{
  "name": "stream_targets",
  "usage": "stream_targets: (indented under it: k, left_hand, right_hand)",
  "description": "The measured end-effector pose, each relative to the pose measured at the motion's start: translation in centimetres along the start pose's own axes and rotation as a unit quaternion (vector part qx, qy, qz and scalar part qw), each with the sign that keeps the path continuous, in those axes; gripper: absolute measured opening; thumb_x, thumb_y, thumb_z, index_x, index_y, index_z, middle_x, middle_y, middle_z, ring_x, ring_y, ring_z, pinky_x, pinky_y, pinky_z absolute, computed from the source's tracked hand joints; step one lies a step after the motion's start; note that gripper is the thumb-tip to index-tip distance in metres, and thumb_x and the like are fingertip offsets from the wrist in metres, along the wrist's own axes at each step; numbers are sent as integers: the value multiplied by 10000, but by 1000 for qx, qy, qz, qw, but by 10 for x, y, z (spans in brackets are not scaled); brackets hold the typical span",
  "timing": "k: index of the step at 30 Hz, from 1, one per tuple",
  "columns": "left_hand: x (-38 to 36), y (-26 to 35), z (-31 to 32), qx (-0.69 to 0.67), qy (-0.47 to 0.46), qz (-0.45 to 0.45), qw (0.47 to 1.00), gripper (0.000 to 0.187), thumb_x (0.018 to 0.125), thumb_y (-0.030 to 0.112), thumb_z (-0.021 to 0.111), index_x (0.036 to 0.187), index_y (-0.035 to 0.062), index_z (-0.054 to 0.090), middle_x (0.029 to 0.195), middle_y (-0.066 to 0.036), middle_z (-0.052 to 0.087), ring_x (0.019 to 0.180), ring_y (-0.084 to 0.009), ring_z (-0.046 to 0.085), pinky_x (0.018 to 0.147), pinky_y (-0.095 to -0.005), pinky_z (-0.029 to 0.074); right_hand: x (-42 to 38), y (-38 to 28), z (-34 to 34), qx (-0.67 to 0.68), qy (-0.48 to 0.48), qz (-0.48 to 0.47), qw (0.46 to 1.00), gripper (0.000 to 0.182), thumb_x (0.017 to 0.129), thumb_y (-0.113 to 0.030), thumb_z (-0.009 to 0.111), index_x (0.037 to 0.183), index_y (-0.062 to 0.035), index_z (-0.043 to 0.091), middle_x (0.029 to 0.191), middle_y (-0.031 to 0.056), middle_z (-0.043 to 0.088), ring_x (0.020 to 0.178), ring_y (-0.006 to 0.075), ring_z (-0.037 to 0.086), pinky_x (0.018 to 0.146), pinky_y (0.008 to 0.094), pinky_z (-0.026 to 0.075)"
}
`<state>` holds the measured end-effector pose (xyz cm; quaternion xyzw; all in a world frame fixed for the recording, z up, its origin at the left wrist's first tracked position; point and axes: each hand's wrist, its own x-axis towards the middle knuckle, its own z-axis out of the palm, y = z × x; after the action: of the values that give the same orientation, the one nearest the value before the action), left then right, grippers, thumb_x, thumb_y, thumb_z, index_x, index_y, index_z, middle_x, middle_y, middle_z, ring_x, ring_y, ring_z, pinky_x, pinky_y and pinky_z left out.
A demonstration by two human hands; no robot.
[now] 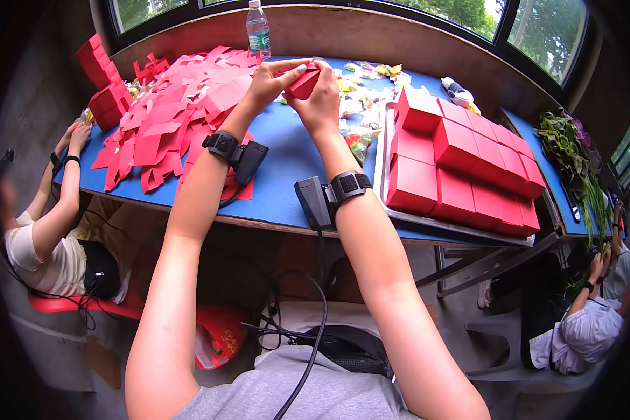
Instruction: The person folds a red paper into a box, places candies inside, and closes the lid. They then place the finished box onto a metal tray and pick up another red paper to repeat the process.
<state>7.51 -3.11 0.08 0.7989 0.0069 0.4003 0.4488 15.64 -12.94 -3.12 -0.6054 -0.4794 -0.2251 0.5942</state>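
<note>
Above the blue table, both my hands grip one small red paper box (304, 85). My left hand (271, 82) pinches its upper left side with thumb and fingers. Around its right side wraps my right hand (320, 101), hiding part of the box. To the left of my hands spreads a heap of flat, cut red paper sheets (164, 126). On the right, a tray (381, 157) bears stacked rows of finished red boxes (469, 150). Small wrapped candies (357, 105) lie scattered just beyond and beside my right hand.
A water bottle (257, 31) stands at the table's back edge. At the left, a person (52, 210) works near another stack of red boxes (105, 87). Leafy plants (570, 150) lie on a second table at the right, where other people sit. Black cables (322, 294) hang from my wrist devices.
</note>
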Motion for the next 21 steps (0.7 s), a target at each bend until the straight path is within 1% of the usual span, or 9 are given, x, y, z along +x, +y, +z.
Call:
stream_targets:
  k: [1,4,8,11,13,16,21]
  left_hand:
    - [0,-1,1,-8,15,-8,1000,267,855,145,598,1093,30,632,984,-97,660,870,-114,612,768,-235,499]
    - [0,-1,0,-6,18,1,1000,275,856,144,597,1108,35,624,980,-98,662,864,-106,610,760,-227,499]
    - [1,-1,2,-29,31,-4,999,275,857,139,597,1110,35,622,978,-98,662,867,-104,609,758,-224,498]
    - [1,-2,2,-25,49,-13,998,272,859,130,594,1113,36,621,980,-98,662,869,-99,606,762,-222,496]
    - [2,-4,3,-15,79,7,997,270,861,126,592,1114,36,620,980,-99,662,867,-95,605,770,-222,494]
    - [1,-3,1,-44,57,-10,997,267,863,125,590,1112,33,620,984,-105,660,867,-94,604,774,-221,493]
    - [1,-4,4,-17,36,3,999,268,861,125,593,1110,29,619,998,-100,658,875,-99,606,781,-224,493]
  right_hand:
    - [0,0,0,1,2,0,1000,752,549,-244,812,1153,-39,414,1080,181,544,980,348,558,824,408,474]
    - [0,0,0,5,7,-2,1000,746,549,-249,814,1147,-42,419,1073,178,549,975,345,561,819,406,476]
    - [0,2,1,6,16,-15,1000,731,551,-261,816,1133,-49,429,1062,175,555,963,343,568,807,404,479]
    - [0,0,0,4,8,-4,1000,726,551,-267,817,1128,-54,430,1051,173,558,948,345,572,798,407,481]
    - [0,0,0,5,11,-10,1000,728,549,-267,818,1127,-55,430,1046,172,559,943,346,573,794,409,482]
    - [0,0,0,3,16,-11,1000,730,544,-266,821,1124,-56,430,1038,171,561,936,345,575,787,410,483]
    - [0,1,0,2,24,-6,1000,726,539,-256,821,1119,-61,432,1032,168,562,931,340,576,779,409,486]
